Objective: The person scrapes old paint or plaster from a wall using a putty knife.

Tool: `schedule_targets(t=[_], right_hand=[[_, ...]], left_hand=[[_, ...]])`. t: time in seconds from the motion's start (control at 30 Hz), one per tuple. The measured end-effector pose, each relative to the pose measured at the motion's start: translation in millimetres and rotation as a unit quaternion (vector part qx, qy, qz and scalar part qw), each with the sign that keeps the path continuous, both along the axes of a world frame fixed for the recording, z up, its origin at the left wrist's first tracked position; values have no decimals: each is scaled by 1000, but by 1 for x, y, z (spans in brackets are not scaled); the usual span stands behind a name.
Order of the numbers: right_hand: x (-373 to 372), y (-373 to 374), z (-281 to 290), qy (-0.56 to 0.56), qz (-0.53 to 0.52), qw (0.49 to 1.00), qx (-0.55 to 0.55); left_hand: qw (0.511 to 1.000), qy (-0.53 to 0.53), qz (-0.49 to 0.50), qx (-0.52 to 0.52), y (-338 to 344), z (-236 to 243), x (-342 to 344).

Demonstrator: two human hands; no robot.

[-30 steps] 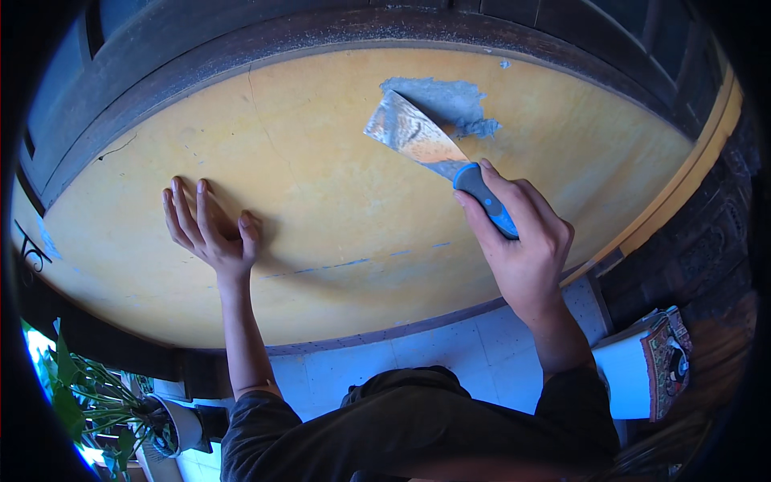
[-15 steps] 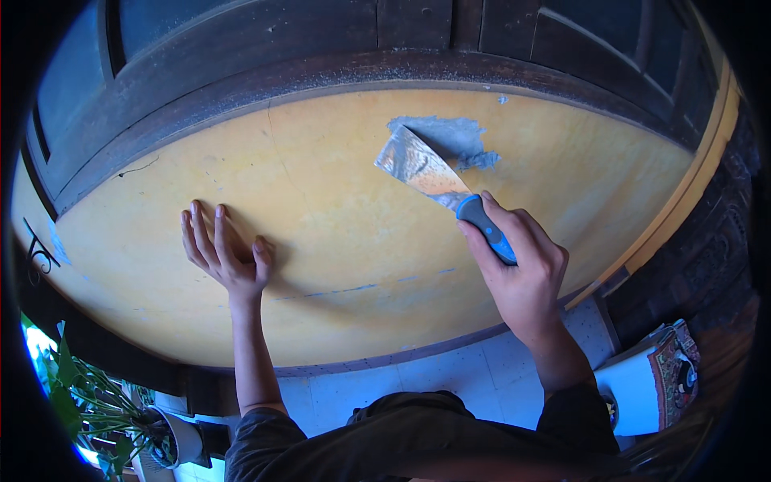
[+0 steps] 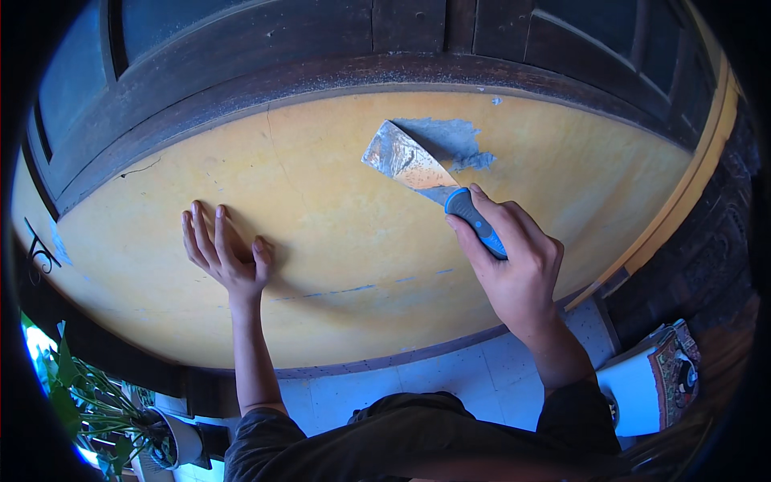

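Observation:
My right hand (image 3: 520,265) is wrapped round the blue and grey handle of a putty knife (image 3: 414,165). Its wide, smeared metal blade points up and left over the yellow wall (image 3: 337,225), at the left edge of a bare grey patch (image 3: 451,140). Whether the blade's edge touches the wall I cannot tell for sure. My left hand (image 3: 229,253) rests on the wall farther left, fingers stretched and spread, holding nothing.
Dark wooden window framing (image 3: 321,40) runs above the wall. At the lower left stands a potted plant (image 3: 173,438), below a black curled metal hook (image 3: 40,249). A white cabinet (image 3: 630,390) with a patterned cloth is at the lower right, on a tiled floor (image 3: 450,381).
My right hand and the putty knife have shifted slightly left, the blade moving off the grey patch's left edge. My left hand has stayed in place.

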State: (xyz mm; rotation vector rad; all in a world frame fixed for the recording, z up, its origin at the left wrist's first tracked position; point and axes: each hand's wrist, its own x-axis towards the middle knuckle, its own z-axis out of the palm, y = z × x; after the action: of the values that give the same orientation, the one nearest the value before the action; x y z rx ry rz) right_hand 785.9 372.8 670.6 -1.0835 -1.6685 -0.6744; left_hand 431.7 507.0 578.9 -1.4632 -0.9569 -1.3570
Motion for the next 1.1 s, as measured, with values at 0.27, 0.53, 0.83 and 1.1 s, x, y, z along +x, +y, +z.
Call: schedule_targets(t=[0.27,0.53,0.83,1.1], right_hand=[[0,0,1,-10,-8,1000,-14],[-2,0,1,-16,-6,1000,-2],[-5,-3,-2,-12,-6,1000,7],[-2,2,-4,-6,-4,1000,11]], left_hand=[[1000,-5,6,2,0,0,4],[1000,-9,-1,-1,2,-1,1],[1000,7,5,2,-2,2,2],[1000,-7,-2,2,0,-2,3]])
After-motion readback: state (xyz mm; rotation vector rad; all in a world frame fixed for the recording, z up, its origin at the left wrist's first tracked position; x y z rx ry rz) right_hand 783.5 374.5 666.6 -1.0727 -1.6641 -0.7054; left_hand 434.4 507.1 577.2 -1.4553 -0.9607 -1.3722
